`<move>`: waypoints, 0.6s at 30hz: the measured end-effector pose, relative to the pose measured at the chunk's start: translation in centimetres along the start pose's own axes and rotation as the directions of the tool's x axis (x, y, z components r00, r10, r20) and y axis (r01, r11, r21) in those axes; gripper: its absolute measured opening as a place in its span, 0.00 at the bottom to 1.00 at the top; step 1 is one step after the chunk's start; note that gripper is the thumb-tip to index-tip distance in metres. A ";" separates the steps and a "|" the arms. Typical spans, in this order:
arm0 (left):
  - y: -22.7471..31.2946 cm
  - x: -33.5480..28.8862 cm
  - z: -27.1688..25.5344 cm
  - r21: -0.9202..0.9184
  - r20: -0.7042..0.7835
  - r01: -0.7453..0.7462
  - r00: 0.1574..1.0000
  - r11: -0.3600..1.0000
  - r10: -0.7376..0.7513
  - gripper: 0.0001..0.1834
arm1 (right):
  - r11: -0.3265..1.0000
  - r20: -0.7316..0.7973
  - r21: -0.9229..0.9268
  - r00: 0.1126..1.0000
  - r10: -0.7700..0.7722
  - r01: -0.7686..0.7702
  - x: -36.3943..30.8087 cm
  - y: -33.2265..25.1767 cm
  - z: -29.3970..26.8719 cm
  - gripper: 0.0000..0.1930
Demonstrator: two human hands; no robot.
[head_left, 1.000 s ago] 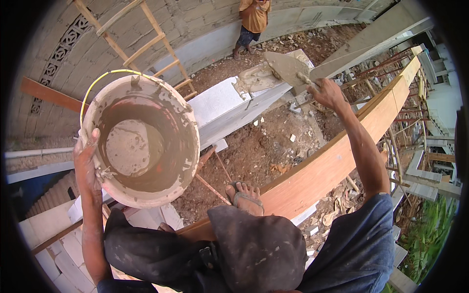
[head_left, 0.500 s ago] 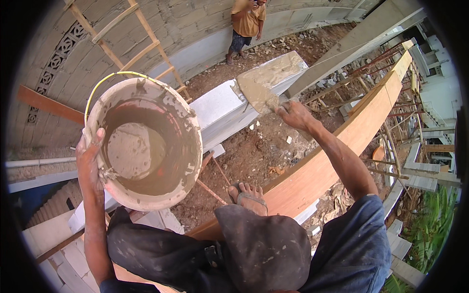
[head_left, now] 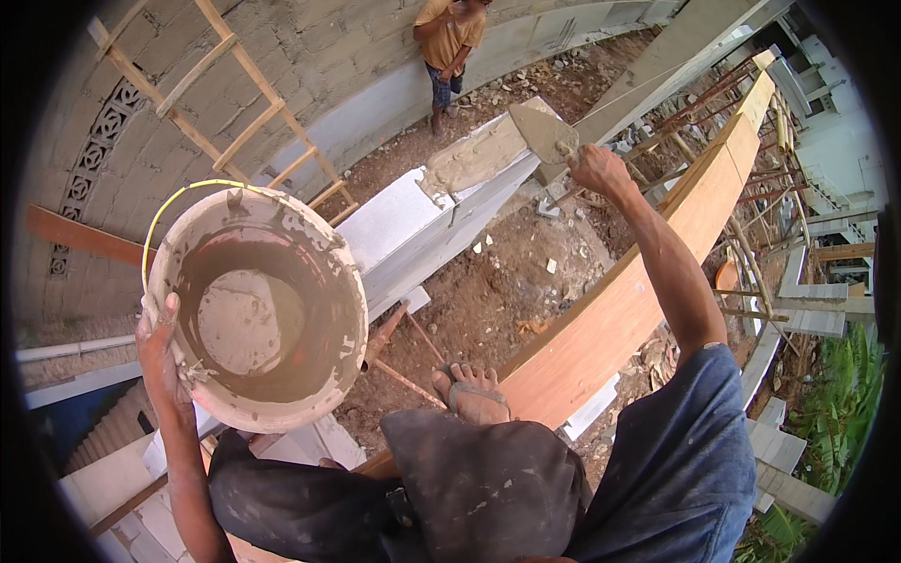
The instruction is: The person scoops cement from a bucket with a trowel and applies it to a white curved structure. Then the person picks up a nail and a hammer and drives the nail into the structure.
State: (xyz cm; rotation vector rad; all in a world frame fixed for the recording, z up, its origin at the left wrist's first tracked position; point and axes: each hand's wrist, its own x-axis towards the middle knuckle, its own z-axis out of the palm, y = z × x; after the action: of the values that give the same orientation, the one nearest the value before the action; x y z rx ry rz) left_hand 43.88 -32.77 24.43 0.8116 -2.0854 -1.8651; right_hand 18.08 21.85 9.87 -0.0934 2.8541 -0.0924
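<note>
My left hand (head_left: 164, 361) grips the rim of a mortar-smeared bucket (head_left: 255, 319) with a yellow wire handle, held up and tilted toward me; a little wet mortar lies in its bottom. My right hand (head_left: 599, 171) holds a trowel (head_left: 546, 133) whose blade carries mortar, over the end of a row of white blocks (head_left: 427, 220). A strip of fresh mortar (head_left: 474, 158) covers the top of the far block. My foot in a sandal (head_left: 472, 392) rests on a long wooden plank (head_left: 648, 281).
A wooden ladder (head_left: 221, 103) leans on the grey block wall (head_left: 310, 56). Another person (head_left: 450, 42) stands on the dirt ground far below. Rebar and formwork (head_left: 723, 103) run beside the plank; stacked white blocks (head_left: 784, 460) and greenery at right.
My right hand swung the trowel left along the block row, then back right to its end, leaving mortar spread on the block top. The bucket has stayed up in my left hand.
</note>
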 end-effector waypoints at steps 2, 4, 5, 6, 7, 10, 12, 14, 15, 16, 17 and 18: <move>0.0 0.0 0.1 0.012 -0.010 -0.002 1.000 1.000 0.003 0.26 | 0.997 -0.019 0.064 0.999 0.040 -0.039 1.7 2.1 0.7 0.24; 0.1 -0.2 0.2 0.011 -0.025 -0.001 1.000 1.000 0.001 0.24 | 0.994 -0.034 0.101 0.999 0.040 -0.036 2.6 3.3 1.0 0.26; 0.1 -0.3 0.3 0.010 -0.032 0.000 0.999 1.000 0.000 0.22 | 0.993 -0.088 0.116 0.996 0.023 -0.013 2.9 4.0 1.3 0.26; 0.1 -0.3 0.3 -0.002 -0.026 0.004 1.000 1.000 -0.004 0.22 | 0.991 -0.140 0.131 0.990 0.008 0.011 3.0 4.6 1.7 0.27; 0.1 -0.3 0.3 -0.015 -0.020 0.008 1.000 1.000 -0.009 0.23 | 0.989 -0.192 0.145 0.981 -0.007 0.035 3.2 5.0 2.1 0.27; 0.2 -0.5 0.4 -0.028 -0.013 0.013 1.000 1.000 -0.014 0.25 | 0.969 -0.041 0.243 0.998 0.042 -0.031 3.8 6.0 1.5 0.29; 0.2 -0.4 0.6 -0.037 -0.009 0.007 1.000 0.999 -0.007 0.26 | 0.946 -0.065 0.320 0.995 0.082 -0.057 5.1 7.1 3.1 0.30; 0.3 -0.6 0.6 -0.035 -0.016 -0.003 1.000 0.999 0.003 0.26 | 0.886 -0.038 0.457 0.994 0.107 -0.078 5.1 6.6 4.4 0.30; 0.4 -0.7 0.1 -0.028 -0.018 0.000 1.000 1.000 0.000 0.26 | 0.831 0.000 0.550 0.995 0.101 -0.084 4.4 4.6 5.3 0.30; 0.5 -0.6 -0.4 -0.029 -0.012 0.000 1.000 1.000 -0.001 0.26 | 0.769 0.031 0.632 0.995 0.100 -0.097 3.8 3.6 5.4 0.31; -0.3 0.1 0.6 -0.071 0.037 0.009 0.999 0.997 -0.006 0.26 | 0.891 -0.127 0.454 0.989 0.074 -0.009 4.8 7.8 7.6 0.31; -0.4 0.2 0.8 -0.065 0.036 0.007 0.999 0.998 -0.004 0.26 | 0.870 -0.149 0.493 0.985 0.089 -0.005 4.9 8.3 8.8 0.31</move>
State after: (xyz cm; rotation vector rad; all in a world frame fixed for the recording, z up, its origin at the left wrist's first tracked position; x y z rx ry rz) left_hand 43.38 -32.26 23.83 0.7752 -2.0338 -1.9530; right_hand 15.44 29.30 -0.54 0.0955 2.8924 -0.8491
